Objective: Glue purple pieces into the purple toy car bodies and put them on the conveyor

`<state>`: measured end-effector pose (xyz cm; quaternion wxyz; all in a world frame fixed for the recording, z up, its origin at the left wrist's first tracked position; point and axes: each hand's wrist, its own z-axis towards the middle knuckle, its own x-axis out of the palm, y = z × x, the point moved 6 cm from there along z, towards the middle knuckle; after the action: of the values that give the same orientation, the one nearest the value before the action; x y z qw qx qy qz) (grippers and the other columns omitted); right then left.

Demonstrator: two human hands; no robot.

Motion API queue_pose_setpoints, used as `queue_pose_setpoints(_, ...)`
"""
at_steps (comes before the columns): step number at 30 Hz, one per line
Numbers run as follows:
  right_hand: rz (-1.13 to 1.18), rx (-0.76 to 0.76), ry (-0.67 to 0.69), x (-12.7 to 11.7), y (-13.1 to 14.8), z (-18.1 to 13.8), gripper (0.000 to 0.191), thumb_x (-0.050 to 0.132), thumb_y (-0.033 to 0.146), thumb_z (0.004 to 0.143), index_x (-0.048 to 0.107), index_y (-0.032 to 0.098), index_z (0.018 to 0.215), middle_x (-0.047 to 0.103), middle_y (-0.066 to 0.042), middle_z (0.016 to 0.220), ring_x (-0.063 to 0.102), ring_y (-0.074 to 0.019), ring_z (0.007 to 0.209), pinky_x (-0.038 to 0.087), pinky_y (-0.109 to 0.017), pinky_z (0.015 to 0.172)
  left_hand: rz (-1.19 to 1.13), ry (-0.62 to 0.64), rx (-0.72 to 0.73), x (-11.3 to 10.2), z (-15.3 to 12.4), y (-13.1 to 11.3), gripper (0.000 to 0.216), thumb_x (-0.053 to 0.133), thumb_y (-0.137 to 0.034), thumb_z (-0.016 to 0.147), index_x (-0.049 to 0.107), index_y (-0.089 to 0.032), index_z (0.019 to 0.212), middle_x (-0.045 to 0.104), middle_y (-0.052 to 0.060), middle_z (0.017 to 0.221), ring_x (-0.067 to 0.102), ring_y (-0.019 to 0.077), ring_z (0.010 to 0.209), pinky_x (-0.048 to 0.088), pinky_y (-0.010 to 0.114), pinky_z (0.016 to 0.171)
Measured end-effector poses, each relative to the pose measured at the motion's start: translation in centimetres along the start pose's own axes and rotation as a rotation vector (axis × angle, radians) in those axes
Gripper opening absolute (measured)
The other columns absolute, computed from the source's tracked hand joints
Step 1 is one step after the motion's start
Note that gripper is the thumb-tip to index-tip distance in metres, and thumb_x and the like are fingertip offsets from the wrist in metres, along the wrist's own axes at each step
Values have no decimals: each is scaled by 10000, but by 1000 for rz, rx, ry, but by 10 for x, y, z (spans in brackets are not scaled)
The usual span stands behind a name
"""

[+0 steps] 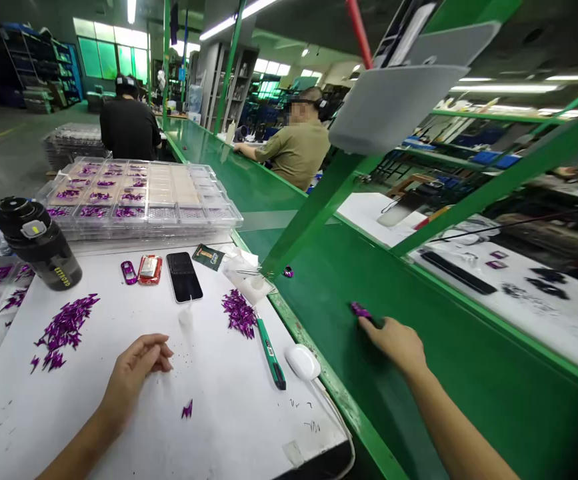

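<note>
My right hand point(393, 340) is over the green conveyor belt point(449, 373), its fingertips pinching a small purple part point(361, 310). My left hand point(136, 370) rests on the white work sheet point(229, 420) with its fingers loosely curled. I see nothing in it. Nearest to that hand lie a heap of purple metallic slivers point(66, 327) and a smaller heap point(239, 313). Beyond them are a purple phone-shaped piece point(129, 272), a red piece point(149, 269) and a black smartphone point(183, 277).
A green-handled tool point(271, 353) and a white computer mouse point(302, 362) lie near the belt edge. A black bottle point(37, 243) stands left of stacked clear trays point(139, 193). A seated co-worker point(296, 143) works along the belt, and another person point(129, 127) stands beyond the trays.
</note>
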<state>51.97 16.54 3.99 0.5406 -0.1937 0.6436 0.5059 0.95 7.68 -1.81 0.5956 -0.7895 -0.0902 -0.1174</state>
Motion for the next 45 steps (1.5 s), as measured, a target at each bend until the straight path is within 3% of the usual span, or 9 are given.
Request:
queue_pose_setpoints(10,84,40,-26,89,88,41,402,621,409,959,585,170,1281,604,-103,1288,626,-224,1108,557,-445,935,189,-3,77,9,-8,-5,306,677,-473,862,757,-199,974,697,75,863,635,220,793,540,385,832)
queue_pose_setpoints(14,197,93,-99,77,108,26,392,621,407,960,594,172,1272,603,-99,1292,624,-225,1110,556,-437,937,233,78,97,9,-9,-3,314,654,-471,889,747,-195,1005,705,81,893,641,218,806,544,399,844)
queue_pose_setpoints(18,379,44,-256,52,113,-49,370,587,454,969,591,202,1241,631,-99,1229,644,-209,1049,567,-419,918,276,113,141,12,-13,-3,319,593,-465,940,734,-187,1012,715,90,923,660,223,834,550,417,860)
queue_pose_setpoints(21,532,-160,-306,54,132,-145,433,547,525,959,464,237,1271,662,-98,1082,694,-253,946,613,-433,811,235,132,148,15,-15,-3,354,562,-476,966,705,-190,1120,724,116,1050,685,230,879,562,433,875)
queue_pose_setpoints(25,607,-720,-5,81,198,-256,220,662,320,909,591,262,1108,678,-13,837,676,-182,720,600,-328,664,17,191,62,18,-13,3,589,623,-529,927,489,-231,1416,660,158,1259,707,253,957,603,446,827)
queue_pose_setpoints(29,515,-1205,207,88,253,-285,127,595,219,954,640,214,1073,689,-41,870,663,-164,757,559,-285,634,-152,90,-82,9,-9,10,563,734,-472,863,524,-220,1321,637,132,1243,680,195,894,614,353,704)
queue_pose_setpoints(35,600,-661,16,93,263,-198,238,691,421,864,564,220,866,648,-33,839,609,-173,756,525,-327,697,-371,43,-165,6,-6,7,521,796,-369,816,552,-216,1250,632,138,1245,672,203,883,589,343,642)
queue_pose_setpoints(40,641,-514,399,141,259,-192,420,660,525,830,640,209,1107,711,-67,955,667,-243,879,547,-397,778,-369,77,-156,7,-5,6,575,811,-301,803,550,-240,1311,668,90,1073,652,167,801,544,298,608)
queue_pose_setpoints(45,758,-428,405,125,248,-205,396,481,547,971,675,216,1069,692,-31,798,639,-177,678,531,-328,668,-344,55,-173,6,-3,8,569,816,-305,795,582,-269,1312,614,36,986,629,151,752,507,265,529)
